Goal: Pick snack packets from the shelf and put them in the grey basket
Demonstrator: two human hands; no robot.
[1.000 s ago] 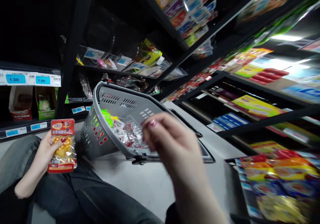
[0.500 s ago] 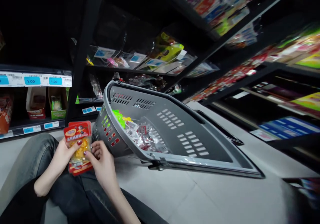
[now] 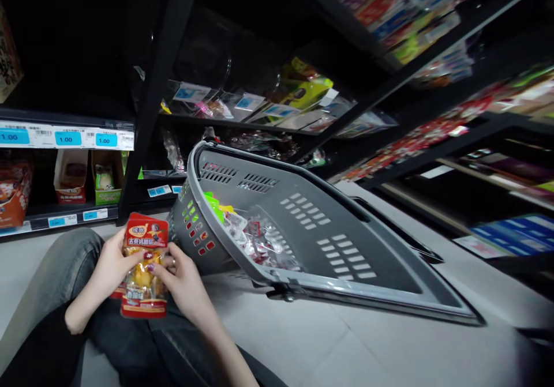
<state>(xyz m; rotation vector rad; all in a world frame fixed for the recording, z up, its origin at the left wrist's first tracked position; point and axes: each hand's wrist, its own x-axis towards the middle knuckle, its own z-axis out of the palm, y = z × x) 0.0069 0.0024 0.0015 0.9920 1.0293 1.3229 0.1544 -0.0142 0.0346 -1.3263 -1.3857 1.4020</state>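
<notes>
Over my lap, both hands hold a small stack of red snack packets (image 3: 145,303) with clear windows that show yellowish food. The front packet faces me upright, and a second one peeks out behind it at the left. My left hand (image 3: 108,267) grips the left side, its thumb lying across the front. From the right, my right hand (image 3: 187,277) pinches the edge, thumb on the window and fingers curled behind. Close by on the right stands a grey shopping basket (image 3: 298,173) with clear-wrapped and green packages (image 3: 259,240) inside.
Dark shelves with price labels (image 3: 68,139) rise in front of me. Low on the left shelf stand a red-and-white carton (image 3: 70,176), a green carton (image 3: 107,182) and an orange box (image 3: 15,194). More packaged goods line the shelves to the right, with pale floor tiles (image 3: 329,341) below.
The front packet has turned more upright and shifted a little to the right and down against the one behind. Both hands keep hold. The whole view has shifted slightly.
</notes>
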